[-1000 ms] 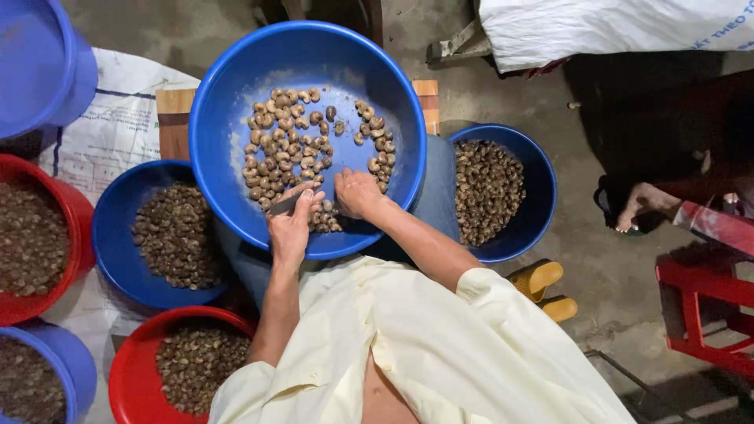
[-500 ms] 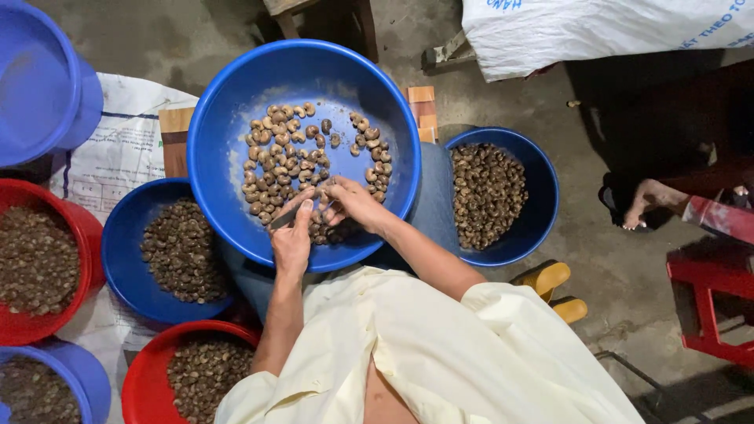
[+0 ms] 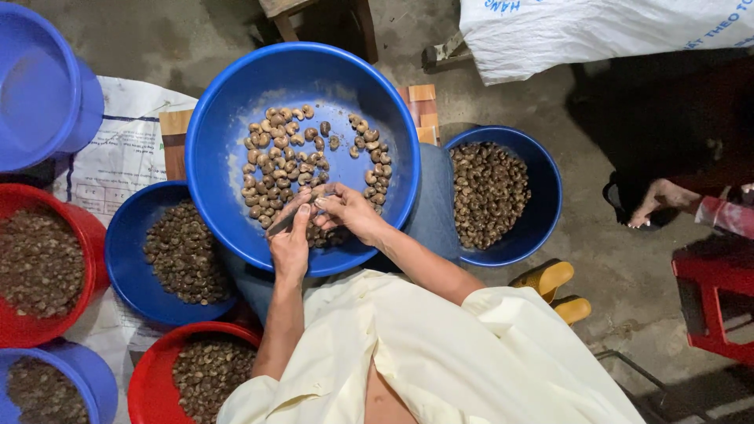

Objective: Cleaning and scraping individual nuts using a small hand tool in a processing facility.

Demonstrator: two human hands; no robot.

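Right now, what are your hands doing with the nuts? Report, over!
Left hand grips a small knife. Right hand pinches one nut at the blade. Both over the big blue basin of nuts. Nothing blocking.

Dim overhead light, sharp center, dark right

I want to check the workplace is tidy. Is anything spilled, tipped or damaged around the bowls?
Nothing stands out. The nuts stay inside the big blue bowl, where both hands work with a thin tool. The side bowls sit level, and no nuts show on the floor.
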